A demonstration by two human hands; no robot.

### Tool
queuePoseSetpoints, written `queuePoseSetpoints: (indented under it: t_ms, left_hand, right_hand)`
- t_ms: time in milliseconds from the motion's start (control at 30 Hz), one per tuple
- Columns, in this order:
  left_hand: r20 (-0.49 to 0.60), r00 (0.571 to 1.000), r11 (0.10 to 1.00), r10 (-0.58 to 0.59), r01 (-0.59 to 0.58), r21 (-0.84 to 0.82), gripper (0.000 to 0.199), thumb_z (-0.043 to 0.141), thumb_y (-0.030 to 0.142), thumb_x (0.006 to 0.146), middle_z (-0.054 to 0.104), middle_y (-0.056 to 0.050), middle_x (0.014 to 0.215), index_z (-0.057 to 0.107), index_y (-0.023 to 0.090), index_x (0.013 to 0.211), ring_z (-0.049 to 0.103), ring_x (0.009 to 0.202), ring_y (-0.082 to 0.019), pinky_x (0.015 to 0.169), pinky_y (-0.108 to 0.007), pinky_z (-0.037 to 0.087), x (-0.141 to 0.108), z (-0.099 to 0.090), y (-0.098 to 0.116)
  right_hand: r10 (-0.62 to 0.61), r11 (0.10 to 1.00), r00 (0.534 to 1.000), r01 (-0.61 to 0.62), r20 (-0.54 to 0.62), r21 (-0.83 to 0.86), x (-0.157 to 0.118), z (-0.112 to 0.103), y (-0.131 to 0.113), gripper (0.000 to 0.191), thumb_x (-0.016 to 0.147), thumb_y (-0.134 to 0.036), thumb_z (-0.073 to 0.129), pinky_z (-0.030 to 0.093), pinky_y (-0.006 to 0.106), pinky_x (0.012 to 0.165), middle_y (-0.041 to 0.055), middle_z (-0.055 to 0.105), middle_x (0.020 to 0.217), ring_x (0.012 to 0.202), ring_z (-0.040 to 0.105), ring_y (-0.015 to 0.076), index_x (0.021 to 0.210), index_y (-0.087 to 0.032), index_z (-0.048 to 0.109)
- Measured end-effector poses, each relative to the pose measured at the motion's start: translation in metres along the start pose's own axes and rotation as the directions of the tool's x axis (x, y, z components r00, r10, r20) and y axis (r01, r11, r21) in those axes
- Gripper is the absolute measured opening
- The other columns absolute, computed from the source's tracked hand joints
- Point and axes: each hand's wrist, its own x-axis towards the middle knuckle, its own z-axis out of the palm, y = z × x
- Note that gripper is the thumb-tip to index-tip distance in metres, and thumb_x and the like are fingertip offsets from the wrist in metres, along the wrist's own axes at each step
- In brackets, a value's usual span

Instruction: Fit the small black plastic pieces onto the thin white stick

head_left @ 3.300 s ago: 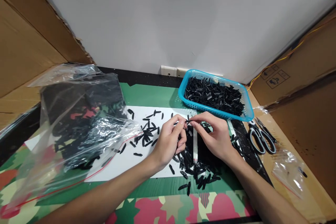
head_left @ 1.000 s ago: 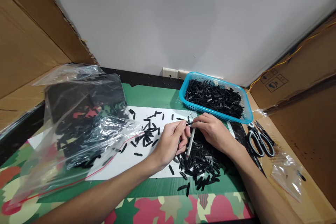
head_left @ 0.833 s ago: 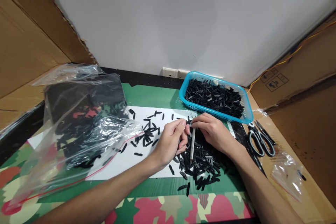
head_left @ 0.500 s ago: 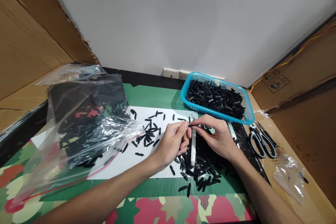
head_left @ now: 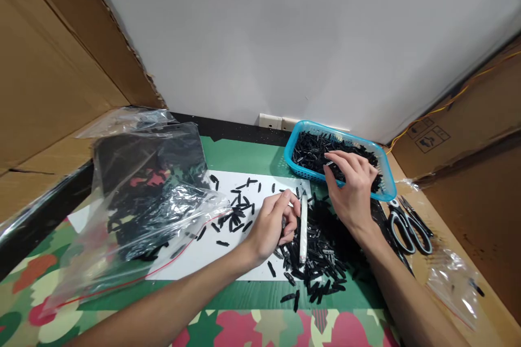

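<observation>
My left hand is closed over the white sheet, its fingers curled in and the thumb against the forefinger. Something small and dark shows inside the curl, too hidden to name. Over the near side of the blue basket is my right hand, thumb and fingers apart. I see nothing held there. Small black strips lie heaped between and below my hands, beside a slim white bar. More black strips are scattered on the sheet, and the basket holds a pile of them.
A clear zip bag with dark contents covers the left side. Black-and-grey scissors, a dark slender tool and a small clear bag lie at the right. Cardboard walls flank the table; a white wall rises behind.
My right hand has parted from the left, moved up and right to the basket, and opened its fingers. My left hand stays nearly in place, still closed. The view has shifted slightly.
</observation>
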Motion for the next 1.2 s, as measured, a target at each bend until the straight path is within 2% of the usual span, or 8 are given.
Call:
queuePoseSetpoints:
  t_ms: [133, 267, 533, 733, 833, 900, 1033, 1200]
  left_hand:
    - [-0.006, 1.000, 1.000, 0.004, -0.005, -0.023, 0.052, 0.038, 0.070, 0.100, 0.044, 0.008, 0.046, 0.052, 0.021, 0.090, 0.030, 0.032, -0.007, 0.035, -0.016, 0.023, -0.001, 0.000, 0.001]
    - [-0.004, 1.000, 1.000, -0.007, 0.007, -0.026, 0.054, 0.034, 0.074, 0.098, 0.045, 0.009, 0.046, 0.050, 0.023, 0.101, 0.028, 0.034, -0.008, 0.035, -0.016, 0.026, -0.001, 0.000, -0.001]
    - [-0.057, 0.998, 0.996, -0.026, 0.031, 0.088, 0.050, 0.041, 0.070, 0.100, 0.042, 0.010, 0.056, 0.048, 0.027, 0.124, 0.038, 0.040, -0.009, 0.037, -0.015, 0.029, -0.005, 0.005, 0.000]
    - [-0.033, 0.999, 0.979, 0.006, 0.001, 0.204, 0.050, 0.040, 0.069, 0.100, 0.045, 0.010, 0.057, 0.046, 0.029, 0.130, 0.044, 0.040, -0.010, 0.037, -0.014, 0.030, -0.007, 0.006, 0.001]
    - [-0.014, 1.000, 0.987, -0.002, 0.004, 0.158, 0.047, 0.040, 0.068, 0.101, 0.046, 0.011, 0.056, 0.046, 0.029, 0.127, 0.042, 0.040, -0.009, 0.036, -0.013, 0.030, -0.004, 0.006, 0.000]
    - [-0.005, 1.000, 0.996, -0.007, 0.008, 0.088, 0.044, 0.041, 0.066, 0.101, 0.047, 0.010, 0.059, 0.047, 0.028, 0.122, 0.039, 0.039, -0.008, 0.036, -0.013, 0.029, -0.002, 0.005, -0.001]
    - [0.015, 1.000, 1.000, 0.006, -0.006, 0.024, 0.036, 0.043, 0.061, 0.103, 0.044, 0.011, 0.052, 0.049, 0.025, 0.106, 0.031, 0.037, -0.007, 0.036, -0.013, 0.028, 0.000, 0.002, -0.001]
    - [0.106, 0.994, 1.000, -0.006, 0.008, -0.017, 0.033, 0.048, 0.049, 0.104, 0.040, 0.009, 0.049, 0.051, 0.020, 0.089, 0.028, 0.038, -0.006, 0.035, -0.014, 0.026, -0.004, 0.001, 0.004]
  right_hand:
    - [-0.134, 0.964, 0.983, 0.100, 0.125, 0.247, -0.016, -0.003, -0.016, 0.019, 0.099, -0.016, 0.064, 0.044, 0.050, 0.096, 0.0077, 0.077, 0.112, 0.107, 0.065, 0.0286, 0.112, -0.027, 0.072]
    - [-0.202, 0.839, 0.932, 0.006, 0.301, 0.544, -0.027, -0.007, -0.032, 0.015, 0.099, -0.018, 0.064, 0.052, 0.042, 0.084, 0.0071, 0.072, 0.100, 0.095, 0.064, 0.0243, 0.107, -0.026, 0.074]
    - [-0.203, 0.836, 0.782, -0.175, 0.590, 0.519, -0.022, -0.011, -0.037, 0.011, 0.100, -0.022, 0.065, 0.049, 0.042, 0.096, 0.0065, 0.065, 0.110, 0.106, 0.057, 0.0238, 0.103, -0.026, 0.076]
    - [-0.172, 0.705, 0.715, -0.391, 0.677, 0.591, -0.017, -0.015, -0.034, 0.006, 0.097, -0.022, 0.070, 0.049, 0.038, 0.099, 0.0044, 0.066, 0.107, 0.112, 0.061, 0.0230, 0.091, -0.023, 0.071]
    - [-0.169, 0.653, 0.708, -0.441, 0.686, 0.616, -0.014, -0.016, -0.033, 0.010, 0.098, -0.025, 0.070, 0.050, 0.036, 0.093, 0.0045, 0.068, 0.104, 0.106, 0.062, 0.0223, 0.089, -0.022, 0.070]
    - [-0.141, 0.622, 0.729, -0.461, 0.669, 0.633, -0.013, -0.016, -0.031, 0.010, 0.097, -0.027, 0.071, 0.049, 0.036, 0.093, 0.0038, 0.069, 0.100, 0.101, 0.063, 0.0214, 0.089, -0.022, 0.070]
    - [0.017, 0.530, 0.775, -0.542, 0.632, 0.652, -0.014, -0.012, -0.025, 0.017, 0.095, -0.035, 0.075, 0.049, 0.032, 0.084, 0.0018, 0.067, 0.090, 0.087, 0.061, 0.0181, 0.088, -0.020, 0.069]
    - [0.118, 0.403, 0.765, -0.619, 0.633, 0.674, -0.016, -0.006, -0.020, 0.024, 0.090, -0.040, 0.080, 0.048, 0.028, 0.074, 0.0007, 0.067, 0.085, 0.078, 0.059, 0.0152, 0.089, -0.019, 0.069]
